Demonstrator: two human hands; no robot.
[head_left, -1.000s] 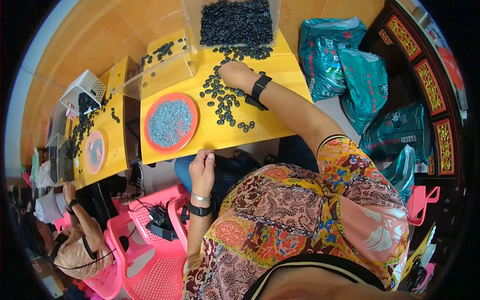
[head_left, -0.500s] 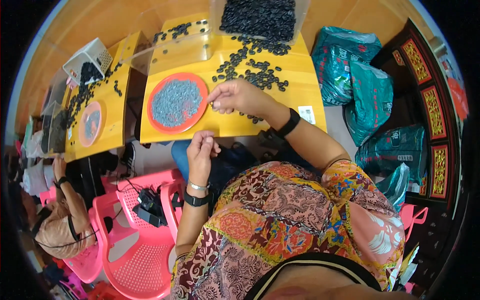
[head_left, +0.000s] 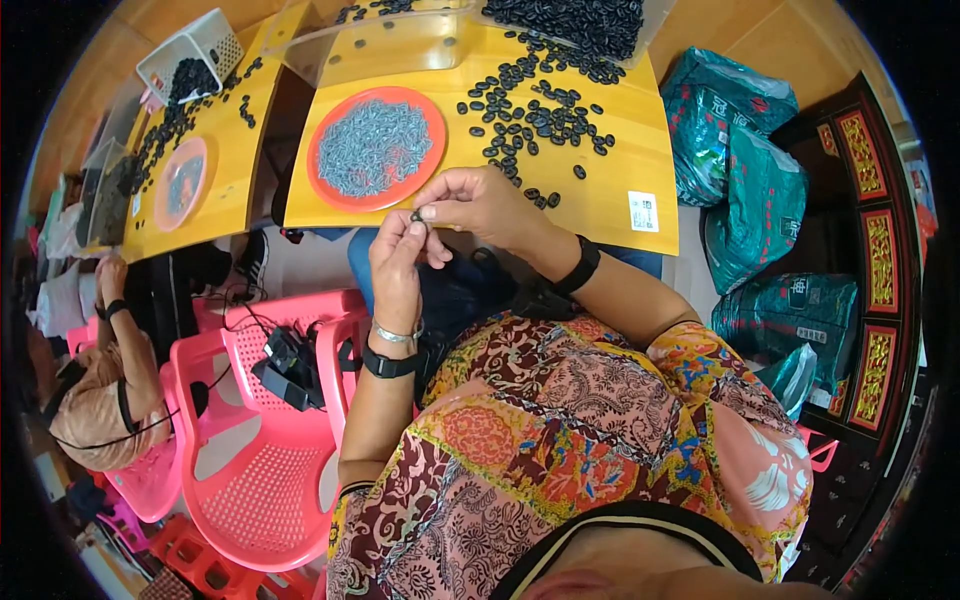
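Observation:
My left hand [head_left: 398, 258] and my right hand [head_left: 482, 208] meet just off the table's front edge, beside the orange plate [head_left: 436, 160]. Between their fingertips shows a small dark piece [head_left: 417, 214], pinched by the left thumb and fingers. The right thumb and forefinger press together right against it; whatever they hold is too small to name. Many thin silver-grey metal pieces, like small screws or pins, are heaped on the plate. Loose black oval pieces [head_left: 550, 120] lie scattered to the right of it.
A clear bin of black pieces [head_left: 570, 25] stands at the back of the yellow table [head_left: 600, 215]. Green sacks [head_left: 755, 190] lean at the right. Left are a pink chair [head_left: 265, 490], a white basket [head_left: 195, 55] and a co-worker's arm [head_left: 135, 345] below another table.
My right hand has moved down from the plate's edge to join my left hand. My left hand has risen slightly, and the whole view has shifted a little.

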